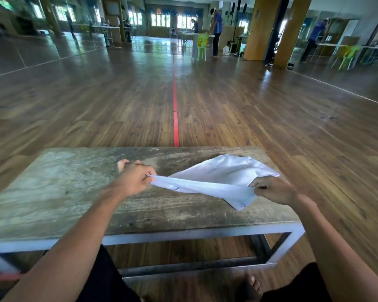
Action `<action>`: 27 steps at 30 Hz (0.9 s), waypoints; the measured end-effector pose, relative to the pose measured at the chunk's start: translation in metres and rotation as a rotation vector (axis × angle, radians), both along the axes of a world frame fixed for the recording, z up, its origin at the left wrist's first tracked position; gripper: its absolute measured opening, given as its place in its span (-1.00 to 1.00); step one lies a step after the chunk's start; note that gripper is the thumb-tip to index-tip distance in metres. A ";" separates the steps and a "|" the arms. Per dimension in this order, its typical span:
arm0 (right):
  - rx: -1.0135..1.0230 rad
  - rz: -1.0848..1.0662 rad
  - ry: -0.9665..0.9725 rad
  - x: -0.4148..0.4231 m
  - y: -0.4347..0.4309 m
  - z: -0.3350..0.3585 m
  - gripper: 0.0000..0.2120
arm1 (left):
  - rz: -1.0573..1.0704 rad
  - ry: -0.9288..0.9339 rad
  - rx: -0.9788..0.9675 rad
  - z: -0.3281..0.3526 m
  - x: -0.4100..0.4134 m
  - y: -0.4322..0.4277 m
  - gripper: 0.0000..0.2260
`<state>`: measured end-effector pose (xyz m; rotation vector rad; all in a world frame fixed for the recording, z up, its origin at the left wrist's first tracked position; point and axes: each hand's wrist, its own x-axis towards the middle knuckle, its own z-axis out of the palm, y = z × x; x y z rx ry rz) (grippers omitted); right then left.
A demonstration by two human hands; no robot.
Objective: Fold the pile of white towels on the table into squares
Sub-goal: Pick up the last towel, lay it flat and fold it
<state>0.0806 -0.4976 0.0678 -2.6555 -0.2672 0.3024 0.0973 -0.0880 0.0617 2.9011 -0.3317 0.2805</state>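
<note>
In the middle of the frame, the left grip (135, 178) pinches one corner of the towel (223, 171). The right grip (271, 189) pinches another. The rest lies on the table (52, 182).

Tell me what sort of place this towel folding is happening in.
Probably a large hall or dance studio put to work use. It has a wide wooden floor with a red line down it, what looks like a mirrored wall on the left, and another person standing at a table far back.
</note>
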 end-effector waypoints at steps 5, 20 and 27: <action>0.035 0.090 0.056 -0.015 0.028 0.001 -0.85 | -0.018 0.128 0.033 -0.008 -0.051 0.040 -0.88; 0.294 0.132 -0.115 -0.044 0.100 0.002 -0.83 | 0.155 -0.030 -0.302 -0.006 -0.148 0.103 -0.80; 0.266 0.070 -0.186 -0.020 0.090 0.060 -0.80 | 0.055 -0.011 -0.298 0.067 -0.110 0.099 -0.93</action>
